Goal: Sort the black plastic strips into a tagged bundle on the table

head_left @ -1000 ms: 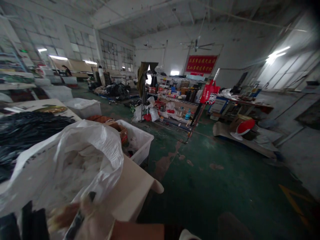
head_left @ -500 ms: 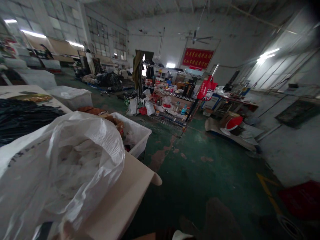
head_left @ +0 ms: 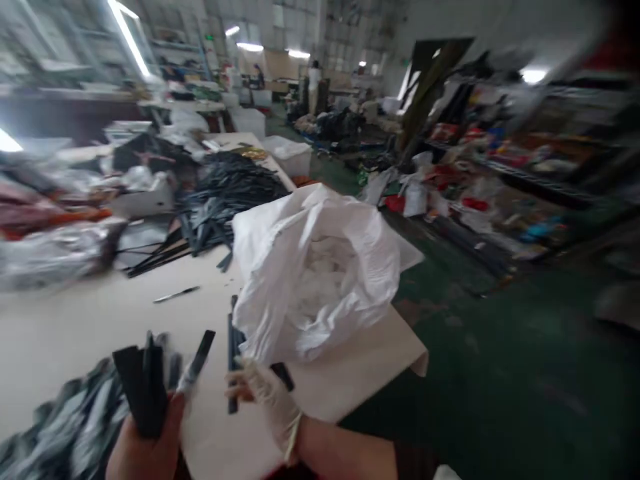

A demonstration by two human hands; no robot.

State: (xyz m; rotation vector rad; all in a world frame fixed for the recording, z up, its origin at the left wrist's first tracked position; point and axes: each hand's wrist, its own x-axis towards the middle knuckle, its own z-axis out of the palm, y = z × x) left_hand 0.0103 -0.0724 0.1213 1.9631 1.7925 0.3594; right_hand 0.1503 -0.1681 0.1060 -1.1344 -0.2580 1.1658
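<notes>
My left hand, bare, is closed around a few flat black strips that point upward. Another dark strip with a whitish part sticks out by its thumb. My right hand wears a thin cream glove, its fingertips looking bare. Its fingers are apart, over narrow dark strips on the table; whether they touch is unclear. A short black piece shows just beyond this hand. Right in front stands an open white plastic bag with whitish contents. Grey-black strips lie heaped beside my left hand.
The pale-covered table ends at a corner on the right, above green floor. On it are a pen-like tool, a large pile of black strips and clear plastic wrapping. Cluttered shelving is at right; people stand far back.
My view has swung left and down, from the aisle to the table. Both hands and the strips have come into sight, and the white bag now appears nearer the middle.
</notes>
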